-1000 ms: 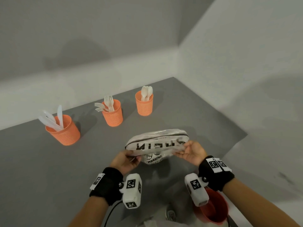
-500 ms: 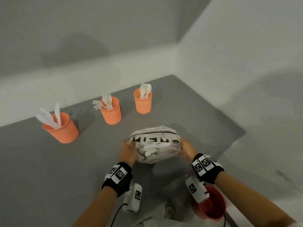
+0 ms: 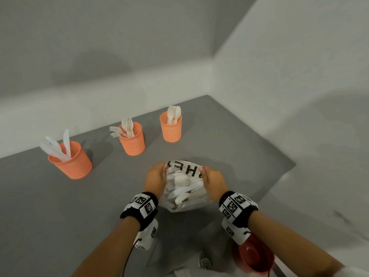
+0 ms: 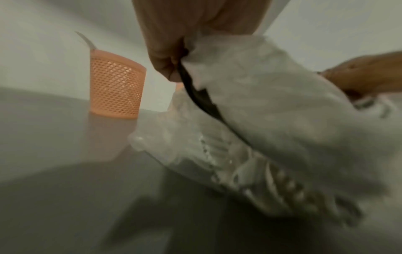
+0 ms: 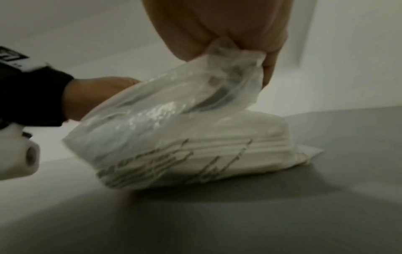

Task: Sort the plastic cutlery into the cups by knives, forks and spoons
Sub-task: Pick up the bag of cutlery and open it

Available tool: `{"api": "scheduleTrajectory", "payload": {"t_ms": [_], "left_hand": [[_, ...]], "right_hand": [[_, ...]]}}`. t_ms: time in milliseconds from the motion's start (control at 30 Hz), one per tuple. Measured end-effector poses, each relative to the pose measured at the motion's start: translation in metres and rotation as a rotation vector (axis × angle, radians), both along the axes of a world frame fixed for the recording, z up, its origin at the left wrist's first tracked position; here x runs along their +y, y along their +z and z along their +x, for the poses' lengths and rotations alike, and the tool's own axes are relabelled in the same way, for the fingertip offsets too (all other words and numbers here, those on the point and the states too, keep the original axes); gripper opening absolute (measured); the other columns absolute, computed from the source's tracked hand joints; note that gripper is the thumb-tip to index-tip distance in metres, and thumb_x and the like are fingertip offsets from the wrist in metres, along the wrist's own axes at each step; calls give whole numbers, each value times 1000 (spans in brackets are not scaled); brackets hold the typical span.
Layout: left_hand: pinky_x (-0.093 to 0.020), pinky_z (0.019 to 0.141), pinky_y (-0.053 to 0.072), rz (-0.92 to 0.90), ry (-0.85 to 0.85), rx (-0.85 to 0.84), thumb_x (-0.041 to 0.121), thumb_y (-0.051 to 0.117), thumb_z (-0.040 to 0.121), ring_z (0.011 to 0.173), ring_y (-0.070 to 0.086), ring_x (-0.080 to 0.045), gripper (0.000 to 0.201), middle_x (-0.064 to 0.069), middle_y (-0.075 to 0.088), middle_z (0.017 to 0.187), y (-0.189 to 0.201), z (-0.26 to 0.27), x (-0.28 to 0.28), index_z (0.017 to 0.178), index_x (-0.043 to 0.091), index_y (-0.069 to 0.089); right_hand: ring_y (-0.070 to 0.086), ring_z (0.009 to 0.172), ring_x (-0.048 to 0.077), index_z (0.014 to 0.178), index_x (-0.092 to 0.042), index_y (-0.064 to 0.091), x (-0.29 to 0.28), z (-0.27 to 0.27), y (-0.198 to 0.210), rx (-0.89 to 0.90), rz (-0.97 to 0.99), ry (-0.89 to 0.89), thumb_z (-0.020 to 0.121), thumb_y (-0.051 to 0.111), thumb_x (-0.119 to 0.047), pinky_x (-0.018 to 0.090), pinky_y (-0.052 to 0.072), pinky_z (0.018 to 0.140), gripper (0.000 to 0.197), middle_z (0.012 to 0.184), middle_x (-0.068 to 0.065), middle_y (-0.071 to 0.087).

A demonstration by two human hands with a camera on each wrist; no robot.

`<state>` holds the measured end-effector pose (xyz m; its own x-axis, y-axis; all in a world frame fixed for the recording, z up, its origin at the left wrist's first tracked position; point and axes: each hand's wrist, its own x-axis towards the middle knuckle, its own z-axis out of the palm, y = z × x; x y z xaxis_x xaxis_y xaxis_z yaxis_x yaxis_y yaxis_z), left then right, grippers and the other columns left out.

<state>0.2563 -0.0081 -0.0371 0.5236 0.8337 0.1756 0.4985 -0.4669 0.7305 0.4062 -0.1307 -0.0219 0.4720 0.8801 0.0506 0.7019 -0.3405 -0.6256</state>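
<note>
Both hands have shifted forward over the bag since half a second ago, and the bag, earlier held broadside with its printed band facing the camera, now rests on the grey tabletop [image 3: 229, 136] with its far end lifted. Left hand [image 3: 155, 177] pinches the bag's upper edge between thumb and curled fingers, as the left wrist view confirms at the dark printed strip. Right hand [image 3: 213, 181] grips a bunched corner of the same clear plastic bag [image 3: 185, 196]; in the right wrist view the film is gathered inside the closed fingers. White plastic cutlery [image 3: 182, 187] lies inside the bag at centre frame, with a spoon bowl, fork tines and a knife blade showing through the film. Three orange mesh cups stand in a row across the left and centre of the head view, well apart from the bag: the knife cup [image 3: 70, 162] at far left, the fork cup [image 3: 132, 141] in the middle, and the spoon cup [image 3: 171, 127] to the right, each already holding several pieces. At the lower right edge sits a red bowl [image 3: 254, 256], partly hidden by the right forearm. Both wrist views are blurred.
</note>
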Motion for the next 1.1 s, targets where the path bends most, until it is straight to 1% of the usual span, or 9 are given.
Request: {"api": "scheduleTrajectory", "payload": {"t_ms": [167,333,433,567,667,800,900,1000,1100], "left_hand": [[-29,71,36,-387,70,-48,13,48,95,65,48,-15,36,-4,52,66,13,12,24,60,17,43],[-35,97,41,-662,176,-118,10,43,96,112,55,-29,25,-17,61,115,28,28,51,104,-5,62],[-34,88,42,-575,224,-60,5,41,95,106,56,-31,23,-19,61,110,22,29,57,97,-8,60],[-29,71,34,-302,194,162,9,47,93,84,52,-31,11,-17,53,88,11,15,48,86,2,47],[-20,69,33,12,68,-29,4,48,92,77,48,-18,10,-10,53,88,23,-9,35,97,0,54],[-20,70,45,329,-498,46,17,44,75,77,54,-10,24,-4,61,89,43,-43,9,96,20,55],[-23,70,54,509,-783,421,25,55,61,81,64,-16,34,0,64,95,37,-46,7,94,20,60],[-19,67,54,694,-891,556,33,74,44,72,65,-13,35,7,65,77,30,-41,18,75,23,60],[-17,64,50,789,-923,674,43,63,59,67,62,-7,17,14,63,67,28,-42,22,65,28,60]], "right_hand": [[35,50,9,53,-18,35,22,29,18,382,-70,-74,100,34,-34,24,31,56,50,54,-4,37],[50,100,17,108,-1,60,40,50,29,781,-144,-170,99,35,-38,27,35,94,45,99,5,57],[63,88,11,123,-3,56,42,54,16,892,-186,-211,96,36,-49,25,48,82,57,107,7,62],[60,86,17,123,-5,55,26,46,15,508,-220,-80,95,43,-42,22,44,68,48,107,10,60],[49,73,8,110,-10,58,11,49,19,12,21,74,92,54,-35,24,43,68,31,97,3,56],[58,74,16,101,-16,57,-8,38,33,-475,327,713,85,51,-36,22,45,68,27,92,4,60],[59,93,26,119,-10,51,-3,26,25,-472,-17,985,84,56,-40,33,48,83,47,111,11,59],[56,106,32,129,-6,44,8,24,16,-576,-388,934,91,53,-38,41,44,95,51,125,16,54],[55,111,33,128,-5,44,9,21,12,-734,-494,898,98,40,-28,42,40,99,38,126,16,56]]}}
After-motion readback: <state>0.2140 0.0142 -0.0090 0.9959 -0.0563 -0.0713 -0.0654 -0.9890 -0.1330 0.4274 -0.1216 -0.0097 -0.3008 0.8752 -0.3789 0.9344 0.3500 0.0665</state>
